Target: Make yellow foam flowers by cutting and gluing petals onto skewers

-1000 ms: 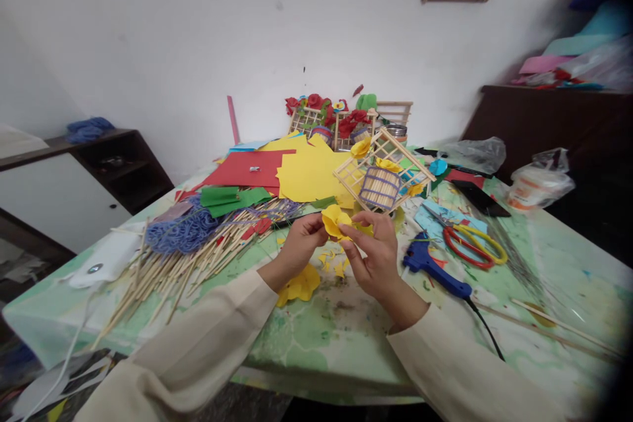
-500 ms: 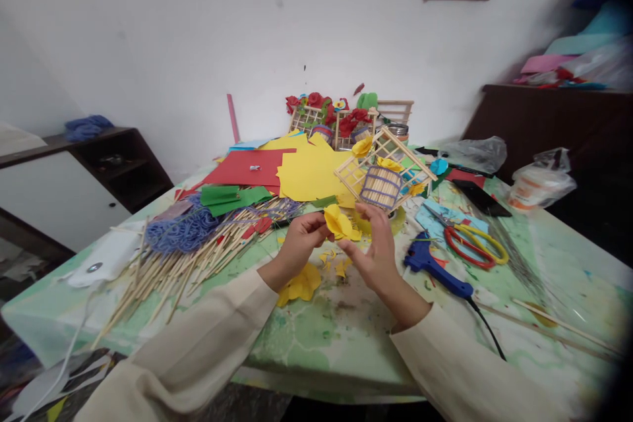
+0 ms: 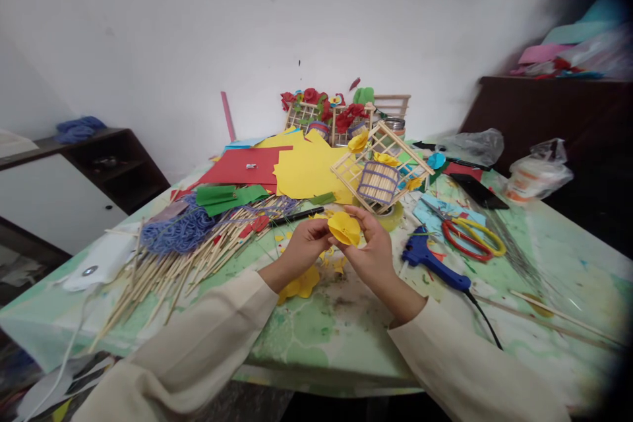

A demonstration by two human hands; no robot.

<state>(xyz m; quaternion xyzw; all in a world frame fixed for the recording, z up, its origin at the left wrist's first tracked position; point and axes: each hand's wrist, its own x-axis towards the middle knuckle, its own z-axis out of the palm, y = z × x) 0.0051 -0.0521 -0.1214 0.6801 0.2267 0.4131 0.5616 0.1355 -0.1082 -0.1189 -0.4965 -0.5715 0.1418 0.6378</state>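
Note:
A small yellow paper flower [image 3: 344, 229] is held just above the table between both my hands. My left hand [image 3: 302, 247] pinches its left edge, fingers curled. My right hand [image 3: 372, 250] cups it from the right and below, thumb and fingers closed round the petals. Directly beneath my hands lie yellow paper scraps and another yellow flower piece [image 3: 299, 285] on the green patterned table [image 3: 346, 330]. Just beyond stands a tilted wooden lattice frame [image 3: 382, 168] with a small stick basket and yellow flowers on it.
A blue glue gun [image 3: 431, 262] with its black cord and red-and-yellow scissors [image 3: 469, 236] lie to the right. A heap of bamboo sticks [image 3: 182, 260] and blue yarn [image 3: 175, 232] spreads on the left. Red, yellow and green sheets [image 3: 277, 171] lie behind, a phone [image 3: 477, 190] and bagged tub [image 3: 537, 178] far right.
My right hand has closed back round the flower from the right and both hands have shifted it slightly lower. The camera view has tilted a little.

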